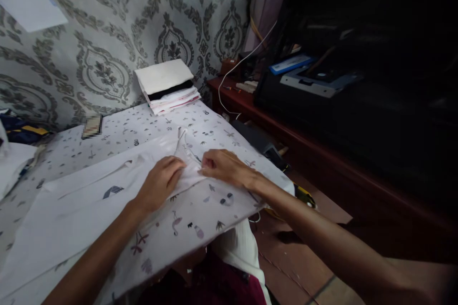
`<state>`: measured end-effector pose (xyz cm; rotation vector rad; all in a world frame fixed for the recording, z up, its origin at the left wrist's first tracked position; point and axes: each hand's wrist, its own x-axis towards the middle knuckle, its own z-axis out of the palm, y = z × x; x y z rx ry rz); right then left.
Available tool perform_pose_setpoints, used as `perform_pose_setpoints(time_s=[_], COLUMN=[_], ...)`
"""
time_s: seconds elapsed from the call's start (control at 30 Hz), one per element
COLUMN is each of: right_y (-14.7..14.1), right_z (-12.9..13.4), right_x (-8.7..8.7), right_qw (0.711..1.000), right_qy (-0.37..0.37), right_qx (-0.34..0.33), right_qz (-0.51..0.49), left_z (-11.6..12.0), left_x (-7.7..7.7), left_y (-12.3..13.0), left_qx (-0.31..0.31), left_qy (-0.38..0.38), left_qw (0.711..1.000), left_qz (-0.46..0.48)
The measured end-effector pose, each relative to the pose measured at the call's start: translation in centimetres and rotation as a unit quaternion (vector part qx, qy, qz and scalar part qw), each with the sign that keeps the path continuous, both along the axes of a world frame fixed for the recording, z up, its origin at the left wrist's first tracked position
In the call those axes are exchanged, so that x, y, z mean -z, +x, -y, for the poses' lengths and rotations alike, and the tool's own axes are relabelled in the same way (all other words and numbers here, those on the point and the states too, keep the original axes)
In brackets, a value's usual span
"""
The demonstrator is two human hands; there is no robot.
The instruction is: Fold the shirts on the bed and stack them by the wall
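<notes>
The printed sheet [193, 236] lies under the white garment [71, 214], which is spread flat in front of the person. The left hand [162, 181] and the right hand [223, 167] pinch its narrow end between curled fingers, near the folded stack [170, 86].

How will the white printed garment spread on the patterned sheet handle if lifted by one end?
Likely floppy: the white printed garment lies flat, with soft creases. Probably light, since the cloth looks thin. A one-ended lift would likely let the rest sag or drag over the patterned sheet.
</notes>
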<state>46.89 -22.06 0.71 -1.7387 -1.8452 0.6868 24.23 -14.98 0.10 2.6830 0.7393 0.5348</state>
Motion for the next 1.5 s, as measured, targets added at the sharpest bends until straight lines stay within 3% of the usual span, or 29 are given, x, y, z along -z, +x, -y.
perform_pose_setpoints(time_s=[0.2, 0.37, 0.43, 0.5, 0.63, 0.77, 0.93, 1.13, 1.23, 1.33, 1.5], right_y=[-0.2, -0.3, -0.4, -0.5, -0.9, -1.2, -0.8, -0.9, -1.1, -1.3, -1.5], right_z=[1.5, 1.6, 1.6, 1.5, 1.0, 0.9, 1.0, 1.6, 1.9, 2.0, 2.3], right_x=[2.0, 1.8, 1.7, 1.6, 1.4, 1.3, 1.4, 0.8, 0.8, 0.9, 1.0], right_qw=[0.998, 0.997, 0.997, 0.996, 0.994, 0.993, 0.989, 0.985, 0.988, 0.986, 0.985], right_qy=[0.012, 0.014, 0.016, 0.008, -0.028, -0.036, -0.032, -0.048, -0.031, -0.027, -0.007], right_qx=[0.027, 0.038, 0.037, 0.039, 0.055, 0.083, 0.107, 0.109, 0.106, 0.125, 0.138], right_qz=[0.057, 0.064, 0.071, 0.080, 0.090, 0.080, 0.100, 0.125, 0.111, 0.108, 0.107], left_z=[-0.2, -0.2, -0.3, -0.7, -1.4, -1.5, -1.4, -2.6, -5.3, -9.3, -14.7], left_x=[2.1, 1.2, 0.6, 0.3, 0.9, 1.5, 1.0, -0.4, -1.6, -2.6, -2.2], left_y=[1.0, 0.2, -0.6, -1.9, -4.5, -5.4, -5.3, -6.0, -4.8, -1.6, 5.5], left_qx=[0.042, 0.052, 0.027, -0.040, -0.144, -0.155, -0.145, -0.129, -0.143, -0.139, -0.167], left_qy=[0.024, 0.001, -0.005, 0.007, -0.007, -0.036, -0.066, -0.108, -0.109, -0.139, -0.150], left_qw=[0.999, 0.998, 0.999, 0.998, 0.980, 0.970, 0.971, 0.982, 0.984, 0.979, 0.975], left_qz=[-0.004, -0.030, -0.039, -0.050, -0.135, -0.182, -0.181, -0.089, 0.000, 0.057, 0.000])
